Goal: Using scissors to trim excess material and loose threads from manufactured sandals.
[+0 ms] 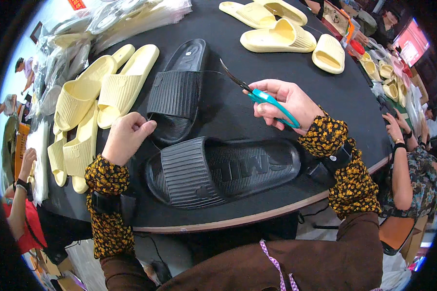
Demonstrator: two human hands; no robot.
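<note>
Contrasting black with yellow

Showing ribbed black on the slide sandals [184, 169], pale yellow on the surrounding slides [124, 92], turquoise on the scissor handles [264, 97]. Wearing yellow-on-black florals on the sleeve cuffs [112, 237], plain brown on the top [330, 257].

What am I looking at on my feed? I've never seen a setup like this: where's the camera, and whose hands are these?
There is no robot here, just a person's two bare hands. The single picture comes from a wide fisheye camera worn on their head, looking down, so edges bend near the rim. Picture left is their left.

The right hand holds teal-handled scissors. The left hand is at the toe end of the farther black slipper; whether it grips anything is unclear. The nearer black slipper lies sideways in front.

On the dark table, pale yellow slippers lie to the left and at the upper right, with clear plastic bags at the upper left. Hands at both sides belong to other people.
</note>
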